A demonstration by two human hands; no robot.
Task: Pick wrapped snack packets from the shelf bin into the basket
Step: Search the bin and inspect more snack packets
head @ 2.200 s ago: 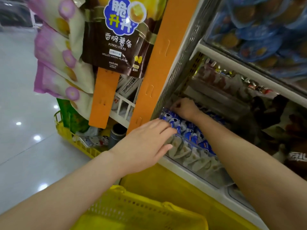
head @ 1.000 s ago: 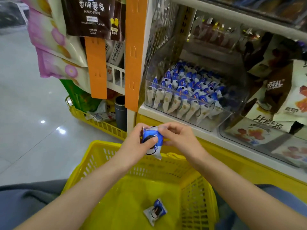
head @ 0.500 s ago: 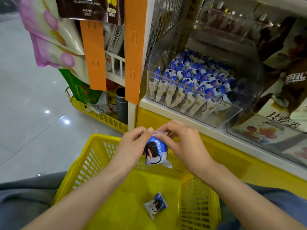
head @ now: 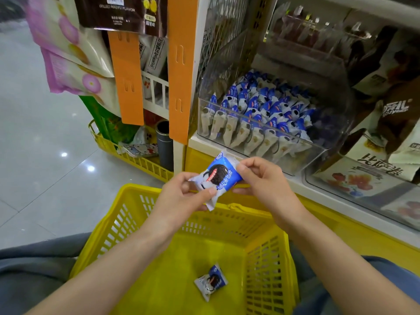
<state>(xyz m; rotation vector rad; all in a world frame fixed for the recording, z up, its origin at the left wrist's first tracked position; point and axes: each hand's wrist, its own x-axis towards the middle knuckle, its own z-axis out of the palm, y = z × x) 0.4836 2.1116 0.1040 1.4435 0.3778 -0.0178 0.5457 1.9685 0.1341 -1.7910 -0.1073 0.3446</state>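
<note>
Mid-transfer: packet [head: 218, 176] pinched at both ends, L hand [head: 181, 196] thumb + fingers on lower seal, R hand [head: 266, 183] on upper, held over basket [head: 127, 212] w/ 2nd packet [head: 210, 281] on its floor, bin [head: 318, 155] behind, well stocked; next, prob. just release both pinches so it drops in.

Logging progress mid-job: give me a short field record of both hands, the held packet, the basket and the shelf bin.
held packet: blue-and-white wrapped snack packet, above the basket's far rim
left hand: pinches its lower-left end
right hand: pinches its upper-right end
basket: yellow plastic lattice basket; one matching packet lies on its floor
shelf bin: clear plastic bin, rows of matching packets inside
</note>
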